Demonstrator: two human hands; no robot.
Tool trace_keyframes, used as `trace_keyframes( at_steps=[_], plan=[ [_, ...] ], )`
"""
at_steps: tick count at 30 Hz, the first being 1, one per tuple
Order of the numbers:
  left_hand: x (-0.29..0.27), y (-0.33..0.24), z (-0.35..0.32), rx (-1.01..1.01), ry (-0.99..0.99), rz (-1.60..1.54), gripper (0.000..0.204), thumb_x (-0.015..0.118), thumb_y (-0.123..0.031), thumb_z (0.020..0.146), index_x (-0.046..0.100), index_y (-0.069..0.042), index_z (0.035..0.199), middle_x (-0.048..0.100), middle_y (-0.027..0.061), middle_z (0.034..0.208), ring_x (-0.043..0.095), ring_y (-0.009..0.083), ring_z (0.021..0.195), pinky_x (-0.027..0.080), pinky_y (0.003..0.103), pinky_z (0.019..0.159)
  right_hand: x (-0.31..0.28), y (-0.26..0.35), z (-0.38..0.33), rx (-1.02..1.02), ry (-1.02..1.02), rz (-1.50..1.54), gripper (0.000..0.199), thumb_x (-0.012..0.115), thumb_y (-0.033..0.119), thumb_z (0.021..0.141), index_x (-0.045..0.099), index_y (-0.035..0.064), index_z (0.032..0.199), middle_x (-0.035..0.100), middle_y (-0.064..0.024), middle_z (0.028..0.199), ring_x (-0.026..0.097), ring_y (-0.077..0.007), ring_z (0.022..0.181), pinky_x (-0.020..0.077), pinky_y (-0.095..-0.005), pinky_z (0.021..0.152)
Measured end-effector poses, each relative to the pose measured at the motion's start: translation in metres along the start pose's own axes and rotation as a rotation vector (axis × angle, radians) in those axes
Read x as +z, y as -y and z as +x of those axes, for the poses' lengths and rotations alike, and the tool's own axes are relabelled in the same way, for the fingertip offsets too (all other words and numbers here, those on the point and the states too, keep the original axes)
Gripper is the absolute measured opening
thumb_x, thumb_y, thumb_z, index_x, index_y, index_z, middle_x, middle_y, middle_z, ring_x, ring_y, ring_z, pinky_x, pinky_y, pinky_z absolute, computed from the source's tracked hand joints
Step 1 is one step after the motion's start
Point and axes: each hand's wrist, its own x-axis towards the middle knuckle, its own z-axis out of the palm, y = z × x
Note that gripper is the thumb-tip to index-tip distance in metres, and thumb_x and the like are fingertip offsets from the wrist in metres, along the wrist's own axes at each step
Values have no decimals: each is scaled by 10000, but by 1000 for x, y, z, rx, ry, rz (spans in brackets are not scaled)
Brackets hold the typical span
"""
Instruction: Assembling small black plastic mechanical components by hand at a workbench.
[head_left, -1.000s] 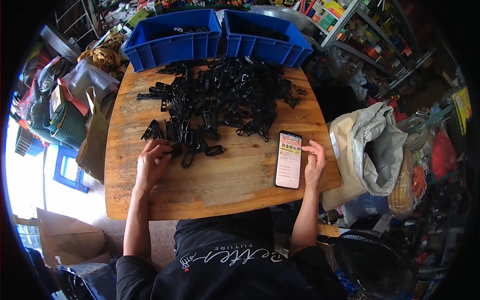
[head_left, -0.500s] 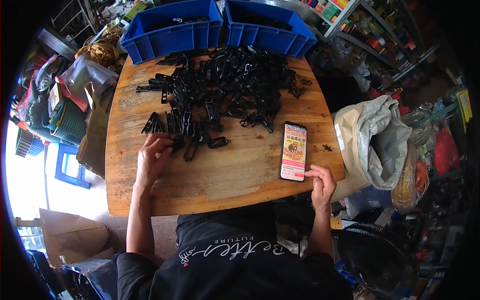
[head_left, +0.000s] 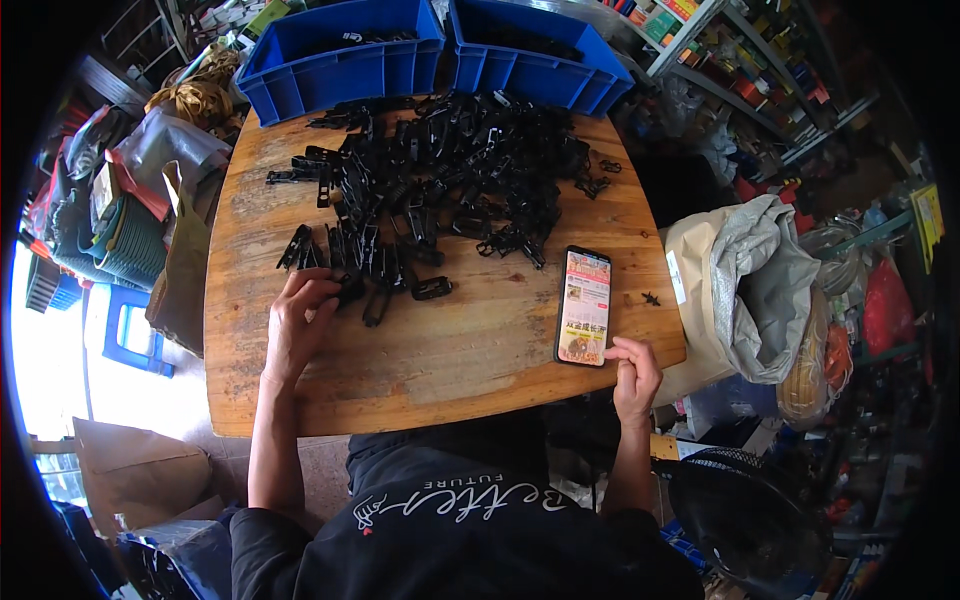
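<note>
On the wooden table (head_left: 470, 370) spreads a large heap of small black clip-like parts (head_left: 450, 180), many with long slots. My left hand (head_left: 300, 315) rests at the heap's near left edge, fingers curled and fingertips closed against a black part (head_left: 350, 289). A smartphone (head_left: 583, 305) lies face up at the right, its lit screen showing a page of pictures and text. My right hand (head_left: 635, 380) is at the phone's lower right corner, index finger stretched to the screen's edge, other fingers loosely bent, holding nothing.
Two blue bins (head_left: 345, 60) with dark parts inside stand along the table's far edge. A small dark piece (head_left: 651, 298) lies right of the phone. An open sack (head_left: 750, 280) stands against the table's right side. Bags and a basket (head_left: 130, 250) crowd the left.
The page on the phone's screen has scrolled, with the large picture now lower. My right index finger has shifted slightly at the phone's corner. My left hand keeps its place by the black part.
</note>
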Motion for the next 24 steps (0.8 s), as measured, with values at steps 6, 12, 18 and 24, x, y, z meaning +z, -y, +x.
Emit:
trace_keyframes(
  at_steps=[6,12,18,24],
  plan=[
    [0,2,0,6,-10,12,171,623,5,744,629,-27,912,590,76,1055,616,193,771,491,282,650,3,1,10,-37,14,9,249,405,-70,736,587,-22,899,621,-90,722,540,-202,657,434,-297,608],
    [-2,0,-1,3,-10,27,172,620,5,746,631,-29,914,594,76,1049,613,194,769,493,277,647,2,7,28,-33,51,7,252,404,-76,741,591,-24,902,624,-91,727,549,-198,660,433,-286,618],
    [-4,-2,0,-4,4,19,168,608,17,751,628,-24,913,590,78,1040,617,192,785,495,273,653,1,16,30,-27,115,-5,235,408,-71,744,596,-21,876,629,-86,697,544,-204,622,435,-297,592],
    [-3,-3,1,-14,15,9,160,599,20,756,624,-16,909,583,80,1041,627,190,814,497,273,651,-2,17,17,-80,175,-38,220,419,-68,725,601,-3,831,630,-75,643,528,-202,593,429,-300,573]
  ],
)
